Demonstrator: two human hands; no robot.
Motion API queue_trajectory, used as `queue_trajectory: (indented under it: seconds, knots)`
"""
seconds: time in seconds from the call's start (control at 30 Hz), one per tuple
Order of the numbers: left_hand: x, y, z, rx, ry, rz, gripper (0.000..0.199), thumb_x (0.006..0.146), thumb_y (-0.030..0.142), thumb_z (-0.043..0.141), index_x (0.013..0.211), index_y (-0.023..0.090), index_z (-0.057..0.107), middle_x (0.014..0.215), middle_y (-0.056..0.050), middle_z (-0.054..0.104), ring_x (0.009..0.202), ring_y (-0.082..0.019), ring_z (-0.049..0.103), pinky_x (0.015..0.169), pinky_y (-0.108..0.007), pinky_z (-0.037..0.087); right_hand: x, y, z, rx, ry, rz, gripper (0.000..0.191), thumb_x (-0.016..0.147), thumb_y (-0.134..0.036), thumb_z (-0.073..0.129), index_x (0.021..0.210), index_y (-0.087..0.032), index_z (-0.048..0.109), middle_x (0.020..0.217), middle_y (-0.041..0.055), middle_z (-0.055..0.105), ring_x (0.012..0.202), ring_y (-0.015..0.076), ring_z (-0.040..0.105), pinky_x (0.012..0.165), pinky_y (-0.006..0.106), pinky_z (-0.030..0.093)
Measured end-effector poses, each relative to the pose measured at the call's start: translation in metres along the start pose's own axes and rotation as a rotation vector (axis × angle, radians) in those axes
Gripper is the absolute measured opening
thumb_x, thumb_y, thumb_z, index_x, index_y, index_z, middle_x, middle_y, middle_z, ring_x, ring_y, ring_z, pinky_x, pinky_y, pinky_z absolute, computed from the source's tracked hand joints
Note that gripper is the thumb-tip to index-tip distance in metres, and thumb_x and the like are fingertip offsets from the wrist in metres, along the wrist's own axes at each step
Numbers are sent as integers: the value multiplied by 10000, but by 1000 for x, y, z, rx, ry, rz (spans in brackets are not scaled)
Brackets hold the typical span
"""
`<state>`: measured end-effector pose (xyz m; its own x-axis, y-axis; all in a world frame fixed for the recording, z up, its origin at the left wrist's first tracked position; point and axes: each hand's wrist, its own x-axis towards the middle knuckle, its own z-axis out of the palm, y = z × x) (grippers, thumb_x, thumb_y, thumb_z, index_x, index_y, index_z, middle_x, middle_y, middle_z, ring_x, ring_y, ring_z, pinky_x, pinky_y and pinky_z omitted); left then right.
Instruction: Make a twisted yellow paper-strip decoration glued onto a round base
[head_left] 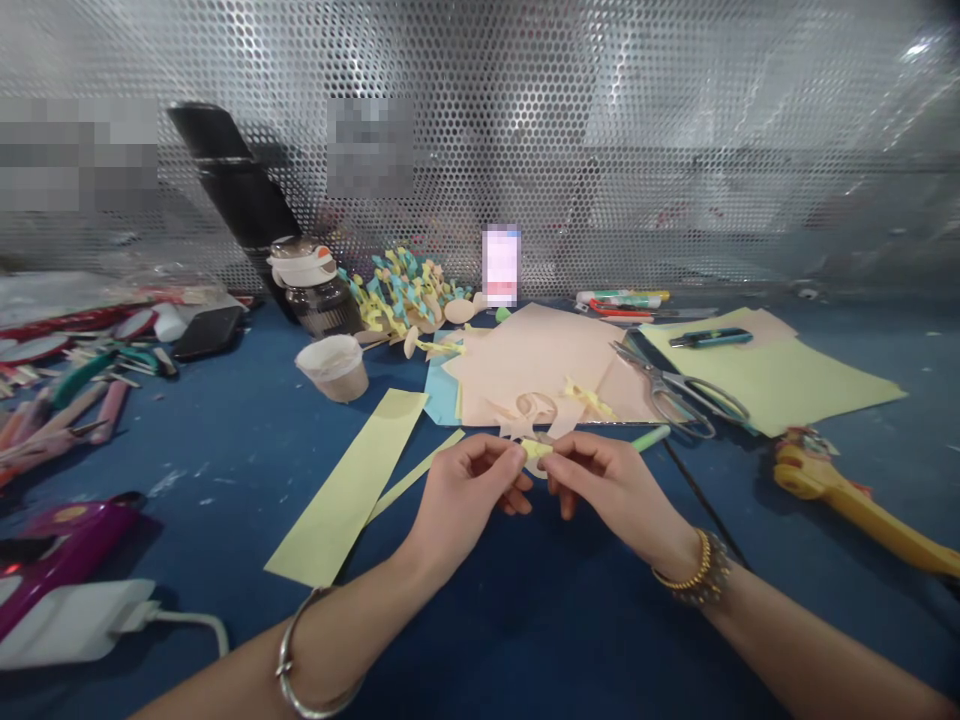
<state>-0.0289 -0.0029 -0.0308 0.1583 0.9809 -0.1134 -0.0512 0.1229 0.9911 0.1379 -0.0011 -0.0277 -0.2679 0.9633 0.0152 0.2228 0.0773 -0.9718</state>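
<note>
Between my fingertips is a small piece of yellow paper [535, 449], folded or curled. My left hand [472, 480] pinches its left end, and my right hand [611, 490] pinches the right end. Just beyond my fingers lie pale curled paper scraps [536, 408] and a twisted yellow paper piece [591, 398], on pink paper sheets [540, 350]. Left of my hands are a wide yellow paper strip [352, 485] and a narrow yellow strip [416, 475]. A green pen-like stick [651, 438] shows behind my right hand.
Scissors [679, 388] and a cutter knife [711, 338] lie at right, near a yellow-handled tool [862, 505]. A paper cup [334, 368], a jar [319, 290] and folded paper pieces [409, 290] stand back left. A purple tool [75, 550] and white charger [75, 620] sit front left.
</note>
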Motion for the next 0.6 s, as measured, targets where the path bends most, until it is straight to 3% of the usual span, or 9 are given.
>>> queue_trajectory:
  seconds: [0.2, 0.37, 0.6]
  knots:
    - [-1, 2, 1, 22, -23, -4, 174, 795, 310, 621, 764, 139, 628, 579, 12, 629, 464, -87, 600, 456, -176, 457, -1, 2, -1, 20, -36, -12, 180, 844, -340, 572, 804, -168, 610, 660, -27, 567, 461, 63, 549, 455, 197, 444]
    - [-2, 2, 2, 16, -49, -1, 169, 803, 319, 605, 823, 152, 621, 606, 10, 628, 473, -102, 612, 437, -184, 457, -1, 1, -1, 3, -23, -21, 173, 839, -327, 575, 781, -168, 611, 649, -30, 565, 463, 62, 551, 453, 189, 440]
    - [-1, -1, 0, 86, -12, 21, 194, 795, 352, 619, 807, 159, 629, 463, 49, 534, 381, -64, 489, 349, -142, 356, -2, -2, 1, -88, -35, -40, 161, 843, -307, 563, 776, -175, 626, 644, -24, 566, 491, 71, 540, 474, 194, 446]
